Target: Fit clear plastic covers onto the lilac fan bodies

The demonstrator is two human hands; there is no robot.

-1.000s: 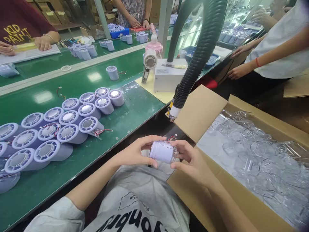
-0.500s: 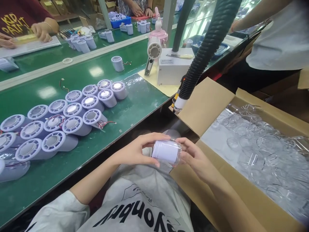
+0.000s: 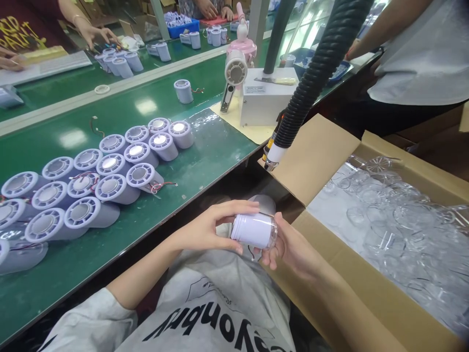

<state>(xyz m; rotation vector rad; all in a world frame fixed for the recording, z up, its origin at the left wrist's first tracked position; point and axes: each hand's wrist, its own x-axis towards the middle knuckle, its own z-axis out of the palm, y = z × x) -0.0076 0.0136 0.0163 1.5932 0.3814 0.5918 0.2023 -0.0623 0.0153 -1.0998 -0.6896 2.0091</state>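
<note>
"Green, glossy and smooth, the workbench [image 3: 208, 166] ran from near left to far right, mirroring pale patches of light [image 3: 73, 138]."

"What stood on it?"

"Lilac cylinders [image 3: 110, 190], clustered in rows at the left, topped with round discs [image 3: 140, 174] set in slotted rims. Thin red wires [image 3: 169, 183] trailed from some."

"And the hands?"

"Near the middle, just off the bench's edge, the left hand [image 3: 210, 225] was closed around the left end of a lilac canister [image 3: 252, 231] lying sideways. Clear, shiny plastic [image 3: 273, 233] showed at its right end. There the right hand [image 3: 296, 247] rested its thumb, fingers curled below; I couldn't tell whether they gripped."

"Which containers were nearby?"

"At the right, an open cardboard box [image 3: 359, 288], matte brown, held jumbled transparent pieces [image 3: 392, 234], some round, beside a white sheet [image 3: 322, 208]. At the far side, a blue basket [image 3: 181, 32] held small pale parts [image 3: 178, 18]. Ribbed and black, a hose [image 3: 320, 73] hung between bench and box."
</note>
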